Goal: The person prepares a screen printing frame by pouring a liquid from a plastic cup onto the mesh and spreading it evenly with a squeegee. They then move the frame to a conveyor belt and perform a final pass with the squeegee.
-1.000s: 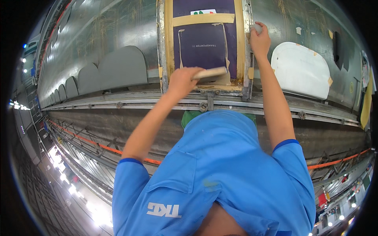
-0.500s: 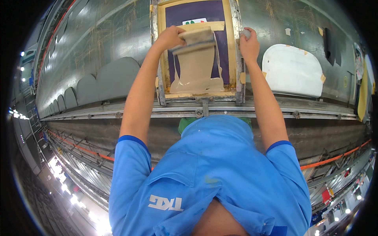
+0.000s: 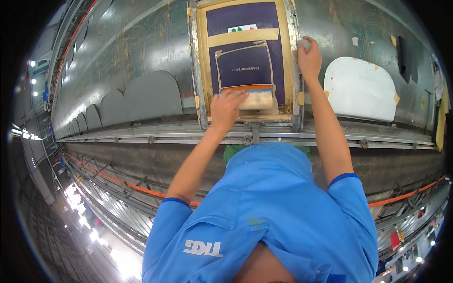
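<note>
My left hand [image 3: 226, 108] is closed on a screen-printing squeegee [image 3: 257, 100] with a pale handle and an orange-and-blue blade edge. It lies across the near end of a printing screen [image 3: 293, 42], whose worn metal frame surrounds dark purple mesh [image 3: 243, 18]. Beige ink [image 3: 277, 94] shows around the squeegee's near side, and a thin beige outline borders the bare purple area beyond it. My right hand [image 3: 309, 60] is at the frame's right side, fingers curled round a small grey rounded piece [image 3: 306, 45], perhaps a knob; its kind is unclear.
Dark grey rounded panels [image 3: 146, 94] lie in a row on the long metal table [image 3: 141, 42] to the left. A white rounded panel [image 3: 361, 89] lies to the right. Tan tape [image 3: 243, 37] crosses the screen. A metal rail [image 3: 188, 140] runs along the table's near edge.
My left hand has drawn the squeegee toward me, from the screen's middle to its near end. The wide beige ink sheet has gone from the mesh, showing purple. My right hand stays at the frame.
</note>
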`<state>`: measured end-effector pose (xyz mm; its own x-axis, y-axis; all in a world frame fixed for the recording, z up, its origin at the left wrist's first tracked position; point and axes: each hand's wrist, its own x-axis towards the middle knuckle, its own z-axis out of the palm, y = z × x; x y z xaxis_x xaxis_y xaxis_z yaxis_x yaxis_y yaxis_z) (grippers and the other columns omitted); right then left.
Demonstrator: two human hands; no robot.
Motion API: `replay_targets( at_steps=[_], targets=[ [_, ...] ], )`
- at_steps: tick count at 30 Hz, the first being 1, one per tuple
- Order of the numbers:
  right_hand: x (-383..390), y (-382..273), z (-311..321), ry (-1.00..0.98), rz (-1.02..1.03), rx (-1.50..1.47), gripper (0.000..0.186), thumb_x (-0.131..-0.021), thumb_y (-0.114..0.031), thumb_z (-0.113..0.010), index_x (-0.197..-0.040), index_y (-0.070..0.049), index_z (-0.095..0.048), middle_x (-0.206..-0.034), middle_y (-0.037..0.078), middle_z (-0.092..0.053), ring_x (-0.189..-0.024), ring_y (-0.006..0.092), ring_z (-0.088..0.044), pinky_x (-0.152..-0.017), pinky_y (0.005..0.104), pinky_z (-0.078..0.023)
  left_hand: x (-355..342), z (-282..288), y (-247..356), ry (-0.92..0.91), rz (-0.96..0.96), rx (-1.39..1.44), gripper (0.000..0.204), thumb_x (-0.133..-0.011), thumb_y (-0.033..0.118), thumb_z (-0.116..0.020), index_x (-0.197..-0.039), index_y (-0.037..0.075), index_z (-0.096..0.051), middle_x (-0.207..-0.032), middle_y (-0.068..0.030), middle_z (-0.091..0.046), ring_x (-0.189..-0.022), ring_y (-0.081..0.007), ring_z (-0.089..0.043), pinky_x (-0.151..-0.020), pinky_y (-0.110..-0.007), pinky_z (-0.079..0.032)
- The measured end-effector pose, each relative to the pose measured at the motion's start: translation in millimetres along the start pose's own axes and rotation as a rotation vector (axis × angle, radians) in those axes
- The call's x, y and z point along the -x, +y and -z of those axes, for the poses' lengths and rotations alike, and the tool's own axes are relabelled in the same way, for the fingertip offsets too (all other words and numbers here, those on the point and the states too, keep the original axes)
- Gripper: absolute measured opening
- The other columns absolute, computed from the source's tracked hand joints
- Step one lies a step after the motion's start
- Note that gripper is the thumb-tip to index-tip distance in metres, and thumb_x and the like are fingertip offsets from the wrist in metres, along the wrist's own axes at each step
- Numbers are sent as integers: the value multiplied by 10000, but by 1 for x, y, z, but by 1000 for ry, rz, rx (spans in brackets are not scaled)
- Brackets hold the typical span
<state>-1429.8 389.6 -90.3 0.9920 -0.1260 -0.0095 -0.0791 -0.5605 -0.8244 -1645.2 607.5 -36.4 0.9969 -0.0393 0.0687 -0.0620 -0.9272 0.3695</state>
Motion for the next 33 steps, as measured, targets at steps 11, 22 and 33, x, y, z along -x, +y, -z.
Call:
replay_targets(
  at_steps=[11, 22, 33],
  targets=[
    [3, -1, 4, -51, -17, -31, 337, -880, -247, -570, -1196, -131, -584, -707, 140, -657, -713, 344, -651, -698, 438, -482, -138, 18, -38, -121, 187, -33, 365, -726, 65, -672, -1063, 186, -741, -1017, -92, -714, -920, -299, -667, -810, -382, -525],
    [-10, 7, 1, -68, -71, -59, 250, -961, -278, -514, -1146, -146, -620, -811, 175, -677, -790, 358, -654, -741, 450, -481, 31, -26, 11, 169, -3, -39, 414, -676, -27, -655, -1039, 158, -730, -1118, 38, -708, -1010, -187, -628, -769, -359, -415],
    [-42, 33, -3, -253, -197, -179, 260, -953, -246, -515, -1098, -85, -659, -901, 124, -696, -746, 242, -646, -671, 376, -507, 38, -16, 11, 60, -14, 19, 556, -643, -7, -704, -1168, 173, -688, -1283, 22, -637, -1130, -226, -577, -857, -386, -428]
  ],
)
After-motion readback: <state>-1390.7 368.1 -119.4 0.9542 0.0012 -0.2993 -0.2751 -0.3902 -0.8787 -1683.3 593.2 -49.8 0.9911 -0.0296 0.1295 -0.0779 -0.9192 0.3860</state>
